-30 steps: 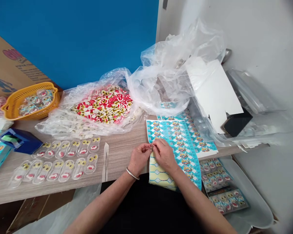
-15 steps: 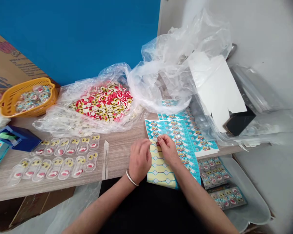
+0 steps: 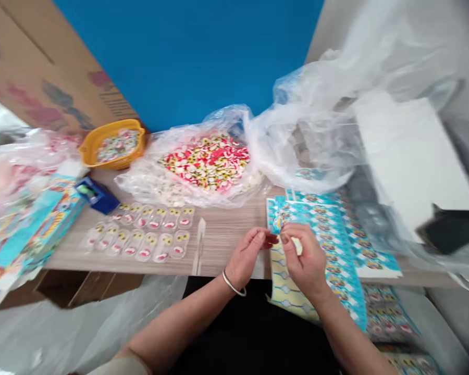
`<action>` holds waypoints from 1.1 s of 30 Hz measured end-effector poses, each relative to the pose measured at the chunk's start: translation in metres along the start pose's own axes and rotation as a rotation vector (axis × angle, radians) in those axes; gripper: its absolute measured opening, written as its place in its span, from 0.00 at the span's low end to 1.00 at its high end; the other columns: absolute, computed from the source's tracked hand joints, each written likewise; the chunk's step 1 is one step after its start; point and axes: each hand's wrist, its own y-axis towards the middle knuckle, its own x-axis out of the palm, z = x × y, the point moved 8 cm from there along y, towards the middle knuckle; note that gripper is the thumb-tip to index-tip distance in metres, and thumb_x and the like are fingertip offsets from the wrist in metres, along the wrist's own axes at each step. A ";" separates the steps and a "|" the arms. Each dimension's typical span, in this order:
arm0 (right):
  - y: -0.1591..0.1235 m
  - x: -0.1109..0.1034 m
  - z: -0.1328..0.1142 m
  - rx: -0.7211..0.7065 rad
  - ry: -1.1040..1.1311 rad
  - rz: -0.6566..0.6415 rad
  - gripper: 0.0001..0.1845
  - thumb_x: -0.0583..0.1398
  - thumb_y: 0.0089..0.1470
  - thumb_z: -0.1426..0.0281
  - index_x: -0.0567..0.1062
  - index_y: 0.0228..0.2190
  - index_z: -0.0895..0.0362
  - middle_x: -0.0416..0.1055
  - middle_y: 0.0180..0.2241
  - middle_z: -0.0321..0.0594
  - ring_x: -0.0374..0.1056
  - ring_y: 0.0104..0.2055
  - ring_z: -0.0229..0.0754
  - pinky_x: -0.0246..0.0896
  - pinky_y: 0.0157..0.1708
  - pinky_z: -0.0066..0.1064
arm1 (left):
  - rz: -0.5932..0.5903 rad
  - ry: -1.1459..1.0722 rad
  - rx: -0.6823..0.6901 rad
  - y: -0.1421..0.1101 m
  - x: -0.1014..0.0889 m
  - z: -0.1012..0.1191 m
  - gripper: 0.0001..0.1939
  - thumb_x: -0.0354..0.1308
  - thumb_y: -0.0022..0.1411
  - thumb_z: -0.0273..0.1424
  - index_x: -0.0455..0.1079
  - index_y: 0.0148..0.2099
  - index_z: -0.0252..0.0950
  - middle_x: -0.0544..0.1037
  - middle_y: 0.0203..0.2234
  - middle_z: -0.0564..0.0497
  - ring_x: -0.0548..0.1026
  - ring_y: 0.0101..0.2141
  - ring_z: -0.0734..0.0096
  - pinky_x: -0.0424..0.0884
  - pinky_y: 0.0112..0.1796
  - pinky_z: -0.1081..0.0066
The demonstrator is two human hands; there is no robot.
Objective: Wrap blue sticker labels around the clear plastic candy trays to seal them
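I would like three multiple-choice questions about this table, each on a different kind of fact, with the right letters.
1. On which arm is the metal bangle? A left, B right, C neither.
2. How many rows do the clear blister packs make? A one, B two, C four.
3. How does the plastic bag of sweets lie? A knotted shut, B empty, C open.

1 A: it circles the left wrist.
2 B: one row lies behind the other.
3 C: the sweets heap up uncovered.

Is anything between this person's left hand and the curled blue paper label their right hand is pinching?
Nothing visible: the left hand reaches toward the curled blue paper label held by the right hand, with only a small open gap.
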 end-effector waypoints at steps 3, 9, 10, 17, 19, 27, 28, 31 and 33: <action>-0.008 0.059 -0.030 -0.229 -0.103 -0.269 0.09 0.57 0.60 0.71 0.76 0.40 0.50 0.76 0.40 0.43 0.69 0.47 0.50 0.62 0.50 0.48 | 0.237 -0.395 -0.123 -0.024 -0.035 0.006 0.19 0.58 0.60 0.48 0.70 0.40 0.36 0.76 0.34 0.49 0.75 0.35 0.69 0.71 0.38 0.69; -0.018 0.166 -0.076 -0.396 -0.003 -0.644 0.18 0.53 0.64 0.70 0.71 0.53 0.53 0.72 0.52 0.45 0.63 0.57 0.49 0.58 0.56 0.45 | 0.701 -0.537 -0.056 -0.075 -0.154 0.017 0.14 0.69 0.51 0.37 0.67 0.33 0.38 0.78 0.32 0.55 0.76 0.33 0.73 0.71 0.34 0.73; -0.017 0.182 -0.077 -0.378 -0.023 -0.665 0.19 0.55 0.63 0.67 0.70 0.54 0.54 0.71 0.54 0.45 0.62 0.58 0.50 0.58 0.57 0.46 | 0.777 -0.542 0.004 -0.085 -0.177 0.023 0.14 0.69 0.51 0.36 0.67 0.33 0.38 0.78 0.34 0.54 0.77 0.35 0.71 0.72 0.37 0.71; -0.033 0.267 -0.081 -0.544 -0.202 -0.802 0.28 0.65 0.53 0.58 0.70 0.53 0.54 0.68 0.56 0.49 0.49 0.66 0.62 0.38 0.62 0.64 | 1.106 -0.455 0.222 -0.145 -0.270 0.053 0.10 0.67 0.51 0.32 0.70 0.33 0.37 0.80 0.32 0.53 0.79 0.33 0.71 0.73 0.36 0.71; -0.037 0.268 -0.078 -0.572 -0.225 -0.820 0.24 0.66 0.53 0.61 0.71 0.51 0.53 0.69 0.55 0.47 0.49 0.66 0.61 0.35 0.63 0.64 | 1.111 -0.459 0.221 -0.147 -0.271 0.051 0.11 0.68 0.51 0.32 0.70 0.34 0.37 0.80 0.31 0.53 0.79 0.32 0.71 0.73 0.36 0.71; -0.044 0.182 -0.034 -0.484 -0.303 -0.834 0.21 0.64 0.54 0.64 0.72 0.50 0.52 0.72 0.54 0.45 0.55 0.63 0.61 0.31 0.64 0.64 | 0.767 -0.485 -0.028 -0.106 -0.209 0.017 0.13 0.70 0.51 0.36 0.71 0.34 0.35 0.79 0.30 0.51 0.77 0.30 0.73 0.72 0.35 0.72; -0.045 0.171 -0.029 -0.463 -0.312 -0.822 0.22 0.65 0.54 0.64 0.72 0.50 0.52 0.72 0.54 0.45 0.55 0.63 0.61 0.31 0.64 0.65 | 0.683 -0.470 -0.093 -0.098 -0.195 0.010 0.14 0.70 0.51 0.36 0.71 0.34 0.35 0.79 0.29 0.51 0.77 0.29 0.73 0.72 0.34 0.72; -0.043 0.145 -0.022 -0.395 -0.299 -0.782 0.25 0.66 0.52 0.62 0.72 0.50 0.53 0.71 0.55 0.46 0.55 0.63 0.61 0.34 0.63 0.64 | 0.475 -0.408 -0.250 -0.080 -0.159 -0.008 0.16 0.69 0.51 0.39 0.70 0.34 0.34 0.77 0.28 0.51 0.76 0.28 0.73 0.70 0.31 0.73; -0.034 0.127 -0.018 -0.300 -0.267 -0.705 0.19 0.65 0.53 0.63 0.73 0.47 0.54 0.71 0.53 0.47 0.59 0.61 0.59 0.43 0.62 0.60 | 0.380 -0.324 -0.297 -0.071 -0.145 -0.013 0.16 0.67 0.53 0.40 0.69 0.34 0.34 0.77 0.27 0.52 0.74 0.27 0.74 0.69 0.31 0.74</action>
